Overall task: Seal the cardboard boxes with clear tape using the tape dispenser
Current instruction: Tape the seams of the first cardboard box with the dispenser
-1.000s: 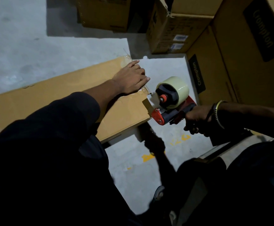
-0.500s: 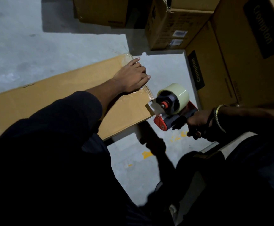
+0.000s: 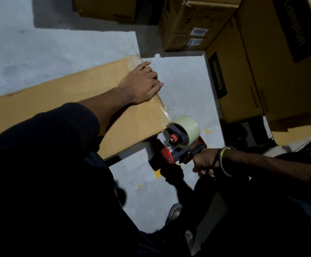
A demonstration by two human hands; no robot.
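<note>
A long, flat tan cardboard box (image 3: 62, 101) lies on the grey floor (image 3: 178, 86), its taped end under the flat left hand (image 3: 141, 84), while the right hand (image 3: 205, 162) grips the red tape dispenser (image 3: 182, 141) at its corner.

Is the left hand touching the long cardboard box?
Touching. The head view shows the left hand lying palm down on the long cardboard box near its end edge, no gap visible beneath it.

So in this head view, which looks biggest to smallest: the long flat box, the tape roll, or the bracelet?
1. Long flat box
2. Tape roll
3. Bracelet
The order is plain, though the bracelet is partly hidden in shadow.
</note>
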